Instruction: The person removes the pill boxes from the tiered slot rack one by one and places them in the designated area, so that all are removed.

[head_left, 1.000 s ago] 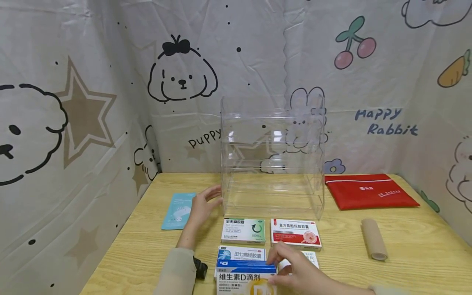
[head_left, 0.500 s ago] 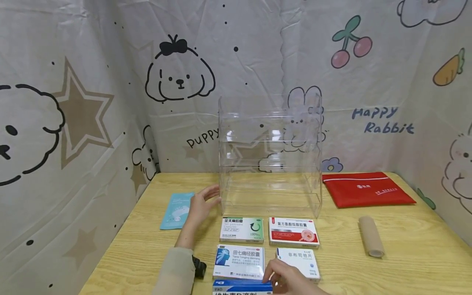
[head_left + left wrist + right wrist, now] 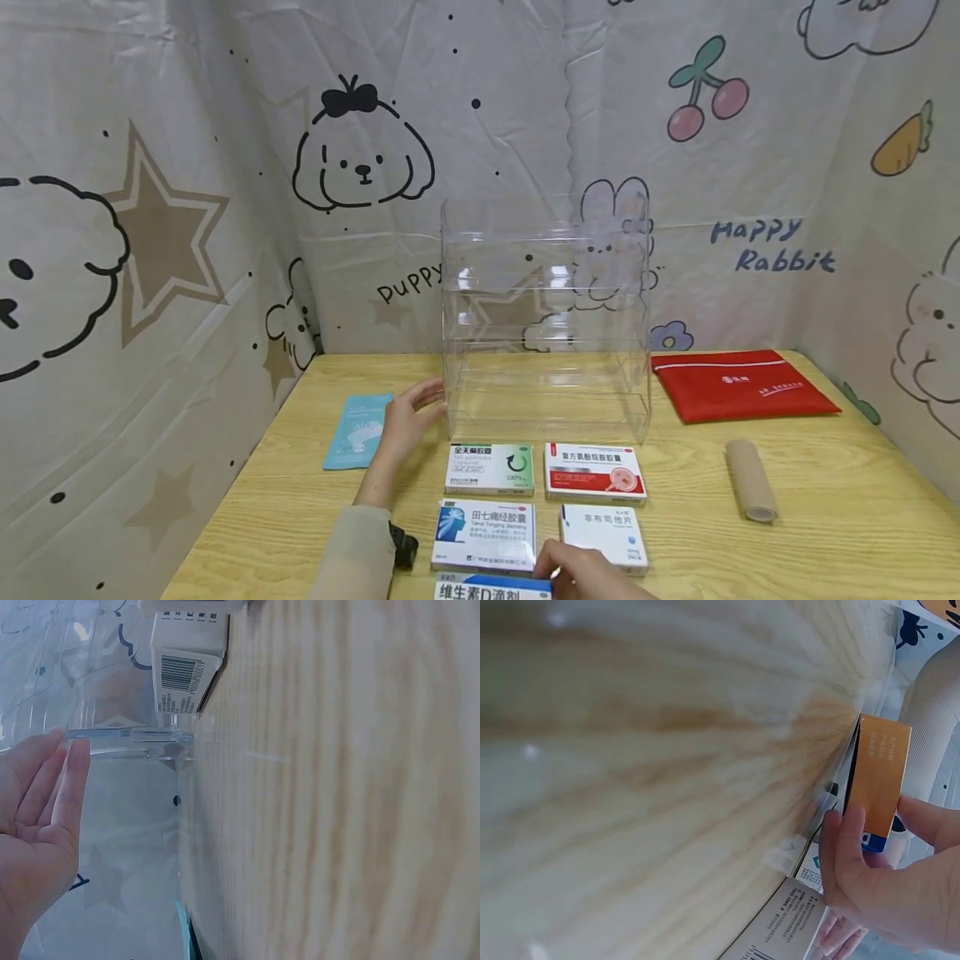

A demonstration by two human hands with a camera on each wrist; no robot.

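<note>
My right hand (image 3: 588, 573) pinches a vitamin D medicine box (image 3: 487, 588) at the bottom edge of the head view, where most of the box is cut off. In the right wrist view the thumb and fingers grip the orange end of this box (image 3: 880, 765). My left hand (image 3: 405, 423) touches the left side of a clear acrylic tiered rack (image 3: 547, 408). The left wrist view shows its fingers (image 3: 72, 784) fairly straight against the rack's side panel. Between the rack and my right hand lie a green-white box (image 3: 490, 468), a red-white box (image 3: 595, 473), a blue-white box (image 3: 483, 535) and a white tablet box (image 3: 604, 536).
A light-blue packet (image 3: 358, 432) lies left of my left hand. At the right are a red zip pouch (image 3: 746, 387) and a brown cardboard tube (image 3: 751, 482) on the wooden table (image 3: 832, 517). Patterned cloth (image 3: 495, 125) hangs behind and beside the table.
My right hand has moved the vitamin D box down toward the near edge, uncovering the blue-white box and the white tablet box. The left hand has stayed at the rack.
</note>
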